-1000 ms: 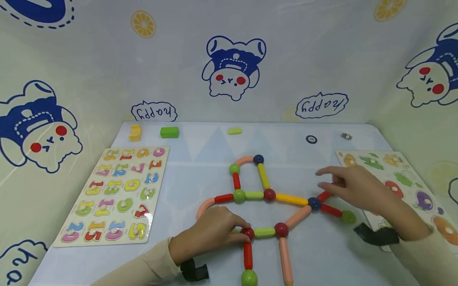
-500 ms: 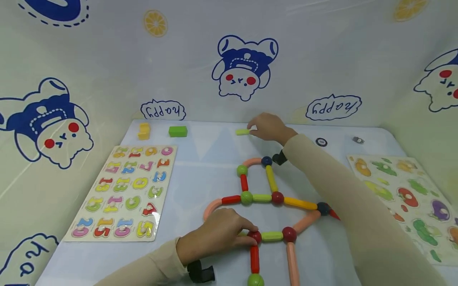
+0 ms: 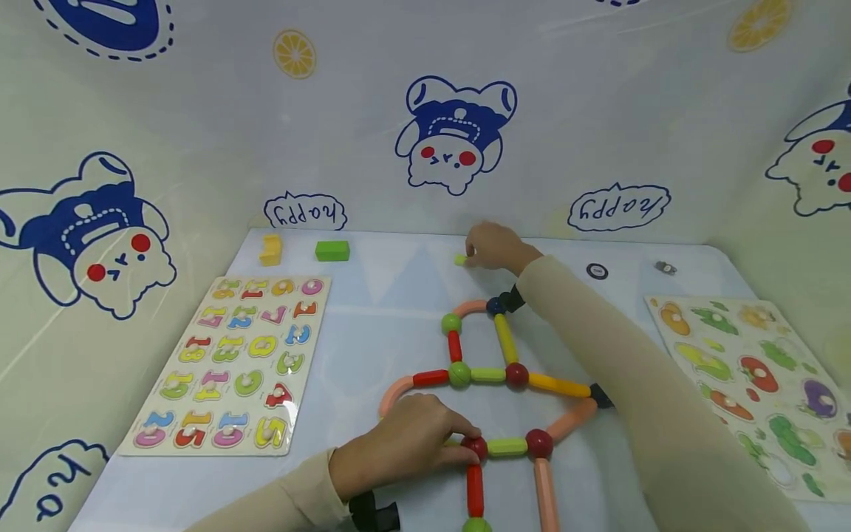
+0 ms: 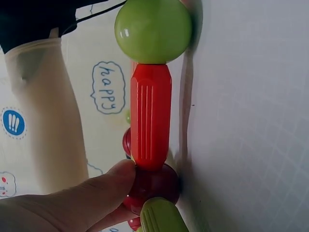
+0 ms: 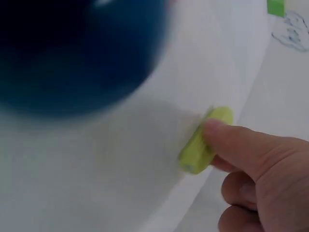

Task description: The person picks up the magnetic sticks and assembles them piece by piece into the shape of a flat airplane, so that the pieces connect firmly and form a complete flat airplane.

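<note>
Near the table's far edge my right hand (image 3: pixel 495 245) pinches a short yellow-green magnetic rod (image 5: pixel 193 155) between thumb and fingers. Its sleeve crosses over the right part of a figure built from magnetic rods and balls. With thumb and fingertips my left hand (image 3: pixel 402 443) holds a dark red ball (image 4: pixel 157 186) of that figure. A red rod (image 4: pixel 150 116) runs from this ball to a green ball (image 4: pixel 153 31); another yellow-green rod (image 3: pixel 507 447) links it to a second dark red ball (image 3: pixel 539 443). A blue ball (image 3: pixel 495 306) sits at the figure's top, close below the right wrist.
A number puzzle board (image 3: pixel 226 369) lies at the left, a vegetable puzzle board (image 3: pixel 751 391) at the right. Along the far edge are a yellow block (image 3: pixel 270 250), a green block (image 3: pixel 332 251), a black ring-shaped disc (image 3: pixel 597 271) and a small grey object (image 3: pixel 665 267).
My right hand has gone from the right side to the far edge, taken hold of the yellow-green rod and shifted it slightly toward me. My left hand stays on the dark red ball.
</note>
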Demonstrator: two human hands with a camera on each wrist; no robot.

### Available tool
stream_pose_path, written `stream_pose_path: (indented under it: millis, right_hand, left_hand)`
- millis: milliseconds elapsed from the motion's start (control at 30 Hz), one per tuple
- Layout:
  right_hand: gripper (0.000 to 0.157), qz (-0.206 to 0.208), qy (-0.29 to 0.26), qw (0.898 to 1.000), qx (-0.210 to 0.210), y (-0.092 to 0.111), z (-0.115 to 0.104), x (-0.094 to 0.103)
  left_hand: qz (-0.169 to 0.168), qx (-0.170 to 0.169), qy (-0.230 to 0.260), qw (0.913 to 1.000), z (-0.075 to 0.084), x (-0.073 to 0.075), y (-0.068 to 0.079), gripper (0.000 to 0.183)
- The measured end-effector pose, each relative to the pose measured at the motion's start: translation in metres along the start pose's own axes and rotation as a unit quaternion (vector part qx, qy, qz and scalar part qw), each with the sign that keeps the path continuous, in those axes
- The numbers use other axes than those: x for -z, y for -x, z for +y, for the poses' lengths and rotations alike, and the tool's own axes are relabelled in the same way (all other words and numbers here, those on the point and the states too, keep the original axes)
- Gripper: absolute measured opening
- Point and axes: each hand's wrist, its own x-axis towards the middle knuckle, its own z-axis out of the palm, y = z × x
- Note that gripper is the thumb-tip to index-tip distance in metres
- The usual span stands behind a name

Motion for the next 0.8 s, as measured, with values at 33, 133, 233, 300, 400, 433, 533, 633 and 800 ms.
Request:
stream_pose_path:
  millis: [33, 133, 233, 300, 400, 433, 533, 633, 800]
  right_hand:
    - [0.021, -0.001, -0.003, 1.000, -0.007, 0.006, 0.005, 0.000]
    - [0.023, 0.015, -0.021, 0.999, -0.026, 0.035, 0.022, 0.005]
    - [0.026, 0.048, -0.068, 0.995, -0.048, 0.078, 0.037, 0.011]
    - [0.028, 0.070, -0.099, 0.991, -0.062, 0.113, 0.048, 0.013]
    - [0.033, 0.090, -0.135, 0.983, -0.091, 0.169, 0.064, 0.007]
    - [0.036, 0.093, -0.137, 0.981, -0.100, 0.189, 0.069, 0.003]
    - [0.039, 0.099, -0.147, 0.975, -0.135, 0.246, 0.084, -0.019]
    - [0.045, 0.101, -0.161, 0.966, -0.173, 0.296, 0.093, -0.042]
    - [0.049, 0.138, -0.167, 0.952, -0.218, 0.340, 0.093, -0.068]
  left_hand:
    - [-0.001, 0.001, -0.001, 1.0000, 0.000, 0.000, -0.001, 0.024]
    - [-0.006, 0.002, -0.001, 1.0000, 0.001, -0.001, -0.002, 0.025]
    - [-0.010, 0.009, 0.000, 0.9999, 0.002, -0.001, -0.003, 0.026]
    - [-0.011, 0.018, -0.001, 0.9998, 0.002, 0.001, -0.002, 0.027]
    - [-0.010, 0.032, -0.006, 0.9994, 0.000, 0.003, -0.002, 0.028]
    - [-0.011, 0.034, -0.008, 0.9993, 0.001, 0.003, -0.002, 0.028]
    - [-0.015, 0.034, -0.008, 0.9993, 0.001, 0.002, -0.002, 0.029]
    - [-0.023, 0.033, 0.002, 0.9992, 0.002, 0.000, -0.003, 0.029]
    - [-0.020, 0.033, 0.015, 0.9992, 0.002, -0.001, -0.005, 0.028]
